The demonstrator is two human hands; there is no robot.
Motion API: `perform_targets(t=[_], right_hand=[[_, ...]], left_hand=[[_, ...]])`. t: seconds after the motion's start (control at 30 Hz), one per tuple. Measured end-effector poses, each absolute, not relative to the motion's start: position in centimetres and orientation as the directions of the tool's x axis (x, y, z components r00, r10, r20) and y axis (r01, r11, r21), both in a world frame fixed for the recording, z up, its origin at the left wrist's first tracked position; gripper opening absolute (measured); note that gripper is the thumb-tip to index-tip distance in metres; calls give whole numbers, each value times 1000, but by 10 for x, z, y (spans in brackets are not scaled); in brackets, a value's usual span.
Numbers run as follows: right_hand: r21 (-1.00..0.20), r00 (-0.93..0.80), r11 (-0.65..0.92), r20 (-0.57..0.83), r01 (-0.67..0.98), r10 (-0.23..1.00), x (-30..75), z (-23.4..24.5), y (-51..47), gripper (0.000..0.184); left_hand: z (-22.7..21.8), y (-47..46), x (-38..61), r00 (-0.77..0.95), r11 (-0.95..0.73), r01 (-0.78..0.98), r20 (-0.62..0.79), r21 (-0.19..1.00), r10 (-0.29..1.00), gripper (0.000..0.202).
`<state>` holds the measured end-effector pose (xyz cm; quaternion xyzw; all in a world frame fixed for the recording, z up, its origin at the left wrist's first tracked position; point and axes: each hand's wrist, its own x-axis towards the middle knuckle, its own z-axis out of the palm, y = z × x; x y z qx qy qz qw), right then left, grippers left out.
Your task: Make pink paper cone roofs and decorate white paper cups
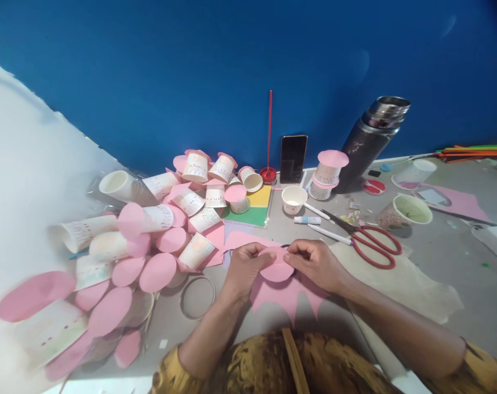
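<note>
The left hand (245, 271) and right hand (319, 266) pinch one pink disc (278, 269) toward the front edge of the table (170, 342)

Both are nearly closed, thumb against fingers, holding it only at its upper part, perhaps so that its face is left uncovered; cut pink paper (273, 298) lies below it; many paper cups (197, 167) crowd toward the left edge, maybe to leave working room in the middle, and at the back edge a phone (293, 159) leans on the blue wall (170, 76), which seems to give it support

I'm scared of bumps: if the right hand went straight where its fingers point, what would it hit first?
Probably the left hand, just past the pink circle that the right hand holds; depth is unclear.
</note>
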<state>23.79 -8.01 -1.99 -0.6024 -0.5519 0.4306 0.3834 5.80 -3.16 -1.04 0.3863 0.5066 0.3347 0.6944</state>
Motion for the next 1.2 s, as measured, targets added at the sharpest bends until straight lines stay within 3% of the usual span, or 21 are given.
perform_targets(t=[0.47, 0.7, 1.2], right_hand=[[-930, -2, -102, -109, 354, 994, 239, -18, -81, 26], [-915, 64, -121, -104, 384, 993, 236, -15, -81, 23], [-918, 56, -120, -107, 378, 993, 237, -16, -81, 22]], left_hand=[[-10, -32, 59, 263, 431, 22, -421, 902, 868, 21], [-14, -34, 62, 330, 462, -20, -430, 887, 840, 24], [-15, -33, 57, 347, 411, 66, -407, 909, 845, 27]])
